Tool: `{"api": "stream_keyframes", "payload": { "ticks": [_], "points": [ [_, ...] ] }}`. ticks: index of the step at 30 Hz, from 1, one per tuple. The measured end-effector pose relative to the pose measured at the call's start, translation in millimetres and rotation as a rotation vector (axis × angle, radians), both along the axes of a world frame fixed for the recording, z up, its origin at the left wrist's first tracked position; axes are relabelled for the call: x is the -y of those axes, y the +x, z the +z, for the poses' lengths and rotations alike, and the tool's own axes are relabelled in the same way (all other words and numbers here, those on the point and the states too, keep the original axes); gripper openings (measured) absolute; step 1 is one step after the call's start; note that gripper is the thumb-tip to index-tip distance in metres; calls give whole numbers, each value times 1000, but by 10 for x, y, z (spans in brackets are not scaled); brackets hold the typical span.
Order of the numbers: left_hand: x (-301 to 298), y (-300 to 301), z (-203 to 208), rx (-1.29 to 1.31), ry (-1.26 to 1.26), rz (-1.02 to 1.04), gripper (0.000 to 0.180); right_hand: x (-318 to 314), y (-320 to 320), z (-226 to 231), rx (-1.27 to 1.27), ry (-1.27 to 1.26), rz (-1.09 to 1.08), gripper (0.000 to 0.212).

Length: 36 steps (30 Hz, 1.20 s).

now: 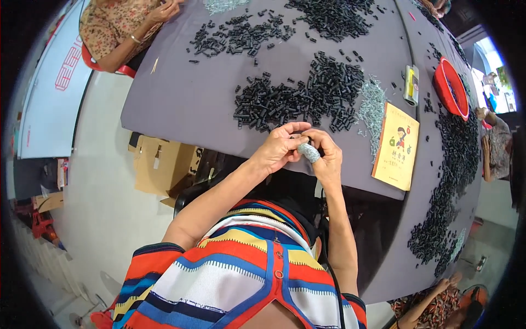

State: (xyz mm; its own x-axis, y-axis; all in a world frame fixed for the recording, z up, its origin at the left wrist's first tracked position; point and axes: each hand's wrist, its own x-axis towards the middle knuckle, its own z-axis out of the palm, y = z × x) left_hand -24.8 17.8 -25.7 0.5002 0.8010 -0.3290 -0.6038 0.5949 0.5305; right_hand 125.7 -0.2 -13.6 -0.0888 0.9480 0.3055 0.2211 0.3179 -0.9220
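Observation:
At the near edge of the table, my left hand [278, 148] and my right hand [327, 158] meet with fingertips pinched together. A small dark piece, mostly hidden by the fingers, shows between them; it looks like the black plastic parts on the table. A pale grey wrapping [309, 152] covers my right thumb. Just beyond my hands lies a large pile of short black plastic parts [274, 101]. To its right is a strip of small, clear, pin-like pieces [372, 107].
A yellow booklet [395, 147] lies right of my hands, with a yellow-and-clear case [411, 85] beyond it. A red basket [452, 90] stands among more black parts [457, 164]. Cardboard boxes [156, 164] sit below the table's left edge. Other people [118, 33] sit around the table.

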Motion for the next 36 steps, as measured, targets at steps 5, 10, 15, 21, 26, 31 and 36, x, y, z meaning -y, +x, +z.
{"api": "stream_keyframes", "payload": {
  "ticks": [5, 10, 15, 21, 26, 31, 36],
  "points": [
    [109, -62, 96, 20, 6, 10, 32, 38, 38, 30, 19, 26, 52, 33],
    [430, -559, 376, 48, 101, -116, 28, 205, 313, 171, 176, -36, -107, 29],
    [703, -1356, 295, -88, 55, -121, 27, -25, 805, 230, 563, 73, -419, 16],
    [902, -2315, -144, -748, -221, -59, 10, -145, 958, 155, 856, 18, -485, 17],
    [1092, -3029, -1089, -1230, -394, -64, 15, -175, 979, 147, 895, -57, -466, 25],
    [1414, -3250, -1910, -1724, 398, 23, 16, -226, 939, 150, 908, -67, -441, 23],
    [1179, -2688, -1438, -1933, 447, 5, 34, -199, 939, 138, 970, -117, -428, 20]
  ]
}}
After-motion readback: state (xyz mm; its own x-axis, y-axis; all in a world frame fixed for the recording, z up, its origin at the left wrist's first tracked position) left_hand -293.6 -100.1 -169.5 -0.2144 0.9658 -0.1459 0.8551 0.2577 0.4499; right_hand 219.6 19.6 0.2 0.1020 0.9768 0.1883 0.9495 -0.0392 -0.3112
